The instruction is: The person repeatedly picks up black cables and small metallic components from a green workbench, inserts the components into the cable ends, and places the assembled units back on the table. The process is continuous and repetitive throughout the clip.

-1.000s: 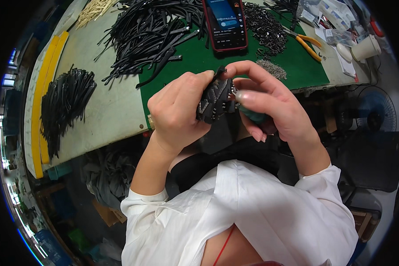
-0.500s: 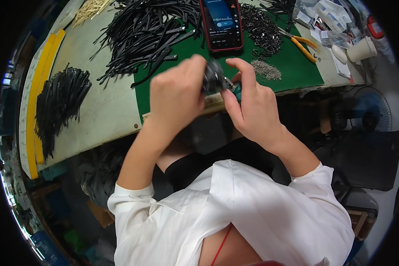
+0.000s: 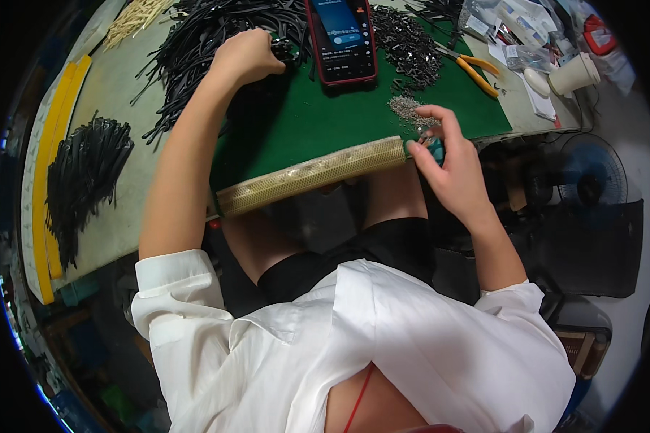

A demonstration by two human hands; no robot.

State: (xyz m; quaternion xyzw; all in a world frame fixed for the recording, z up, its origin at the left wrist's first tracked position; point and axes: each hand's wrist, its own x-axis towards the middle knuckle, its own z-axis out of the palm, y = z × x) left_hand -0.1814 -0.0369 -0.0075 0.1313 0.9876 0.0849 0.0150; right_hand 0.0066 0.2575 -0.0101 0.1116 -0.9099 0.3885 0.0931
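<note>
- Head view: the left hand [image 3: 245,58] is at the near side of a heap of black strips [image 3: 184,65], on the far left part of the table [image 3: 123,216]. Its fingers curl down; I cannot tell whether that grip is clamped on a strip.
- The right hand [image 3: 448,162] has its grip wrapped around a teal-handled tool [image 3: 435,149], beyond the right end of a yellowish mesh roll [image 3: 310,173] along the near edge. Thumb and forefinger stand apart at their tips.
- The strips lie tangled and crossing, so it seems best to take a loose end and draw it out lengthwise, rather than tug from the middle.
- A low, short path over the green mat [image 3: 303,123] should serve; the phone [image 3: 343,43] stands just right of the heap and could be knocked.
- The tool hand does well to hover clear of the small silver parts [image 3: 406,110] near its forefinger, which would scatter easily.
</note>
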